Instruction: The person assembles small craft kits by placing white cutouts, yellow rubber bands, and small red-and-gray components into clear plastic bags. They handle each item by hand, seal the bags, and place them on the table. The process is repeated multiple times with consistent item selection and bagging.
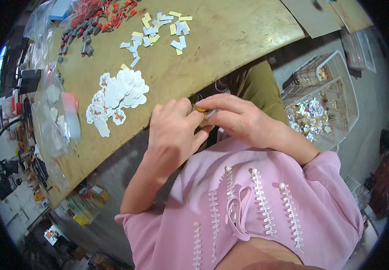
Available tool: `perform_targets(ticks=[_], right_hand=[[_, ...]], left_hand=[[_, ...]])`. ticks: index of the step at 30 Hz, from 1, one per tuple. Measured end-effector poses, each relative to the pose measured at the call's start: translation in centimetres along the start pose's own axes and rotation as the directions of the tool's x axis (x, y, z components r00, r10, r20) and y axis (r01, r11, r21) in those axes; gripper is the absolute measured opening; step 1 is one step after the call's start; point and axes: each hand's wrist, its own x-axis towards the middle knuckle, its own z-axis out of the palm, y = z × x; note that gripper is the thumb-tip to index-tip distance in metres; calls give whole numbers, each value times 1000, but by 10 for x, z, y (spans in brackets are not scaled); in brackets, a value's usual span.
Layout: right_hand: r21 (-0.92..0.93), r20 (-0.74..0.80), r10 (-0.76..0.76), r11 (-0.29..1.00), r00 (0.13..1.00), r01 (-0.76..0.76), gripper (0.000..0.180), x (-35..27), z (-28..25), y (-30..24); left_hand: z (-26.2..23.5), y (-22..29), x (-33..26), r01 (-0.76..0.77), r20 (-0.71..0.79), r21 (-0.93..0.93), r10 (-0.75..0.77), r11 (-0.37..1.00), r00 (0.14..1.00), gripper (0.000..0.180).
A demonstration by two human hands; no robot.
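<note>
Closely, the two hands meet fingertip to fingertip around one small piece (200, 109), just off the near edge of the table (167, 96) and in front of the person's pink blouse (266, 202). The left hand (173, 128) is narrow, its fingers curled in and its thumb reaching underneath, at the piece's left side. The right hand (250, 119) is narrow too, thumb and forefinger nearly together on the other side. The piece shows a yellow-orange part and a pale, whitish part; fingers cover the rest, so its full shape cannot be told. On the table, left of the hands, lie overlapping white cutouts (124, 89), and farther off, white and yellow slips (149, 31).
</note>
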Motion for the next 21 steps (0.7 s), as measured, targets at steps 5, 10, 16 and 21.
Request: perform_targets(ticks=[5,10,16,21], right_hand=[[42,41,9,999,999,-11,22,-1,8,-5],[-6,-21,59,998,998,-59,20,-1,1,1],[22,-4,26,999,1000,-26,20,5,0,-1],[15,-23,90,996,996,-89,17,8,-9,-1]], left_hand=[[12,-8,-4,-54,154,178,27,982,988,20],[-25,1,-8,16,4,-189,-16,982,1000,35],[10,-14,-15,-65,-46,-93,61,994,997,38],[-1,-8,-16,117,-250,-545,-294,830,923,46]])
